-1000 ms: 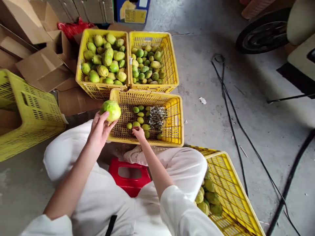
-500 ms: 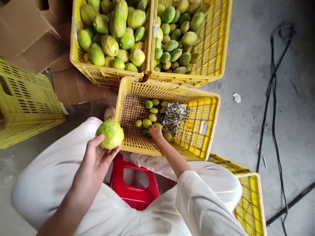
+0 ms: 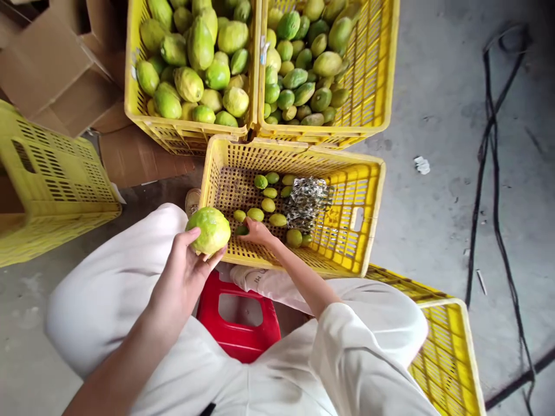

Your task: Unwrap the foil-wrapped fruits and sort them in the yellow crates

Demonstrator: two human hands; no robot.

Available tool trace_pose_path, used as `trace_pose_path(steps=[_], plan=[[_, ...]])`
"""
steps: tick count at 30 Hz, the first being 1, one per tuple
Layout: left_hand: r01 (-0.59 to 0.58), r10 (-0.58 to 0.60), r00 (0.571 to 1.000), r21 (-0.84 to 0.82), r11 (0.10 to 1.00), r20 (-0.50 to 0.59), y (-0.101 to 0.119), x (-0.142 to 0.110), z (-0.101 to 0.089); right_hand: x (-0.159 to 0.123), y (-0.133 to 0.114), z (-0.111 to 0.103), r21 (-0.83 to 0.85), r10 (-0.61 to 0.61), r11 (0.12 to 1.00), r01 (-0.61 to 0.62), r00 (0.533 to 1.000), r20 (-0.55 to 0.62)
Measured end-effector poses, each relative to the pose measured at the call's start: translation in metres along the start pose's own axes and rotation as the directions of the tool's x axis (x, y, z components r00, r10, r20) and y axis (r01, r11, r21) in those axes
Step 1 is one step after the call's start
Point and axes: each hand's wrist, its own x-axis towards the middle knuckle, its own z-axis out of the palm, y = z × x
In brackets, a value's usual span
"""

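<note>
My left hand (image 3: 191,263) holds up a large, bumpy yellow-green fruit (image 3: 209,230) between thumb and fingers, over the left end of a low yellow crate (image 3: 368,219). Inside that crate, my right hand (image 3: 259,232) closes its fingers on a small dark green fruit (image 3: 241,230), partly hidden by the fingertips. Around it on the crate floor lie several small yellow-green fruits (image 3: 277,219). A crumpled, shiny silver bundle (image 3: 307,202), foil-like, rests toward the crate's right side.
Behind stand a yellow crate (image 3: 151,124) of large green-yellow fruits and another crate (image 3: 385,86) of smaller ones. Cardboard (image 3: 47,69) and a yellow crate (image 3: 56,190) are at left. A red stool (image 3: 234,341) sits between my legs. Black cables (image 3: 492,127) cross the floor at right.
My right hand has moved left within the low crate, along with the small dark green fruit. My left hand has shifted slightly right and upward with the large fruit.
</note>
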Motion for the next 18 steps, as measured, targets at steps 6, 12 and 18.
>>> trace_pose_path(steps=[6,12,18], plan=[[-0.018,0.018,0.991,-0.003,1.000,0.136,-0.002,0.000,0.006,-0.088,-0.038,-0.048,0.947,0.058,0.072,0.312,0.947,-0.317],[-0.079,0.075,0.935,-0.001,0.997,0.347,-0.009,-0.003,0.013,-0.182,-0.081,-0.078,0.786,0.257,-0.313,0.533,0.844,-0.470],[-0.043,0.010,0.853,0.051,0.998,0.522,-0.020,-0.014,0.020,-0.218,-0.099,-0.085,0.708,0.361,-0.348,0.615,0.785,-0.504]])
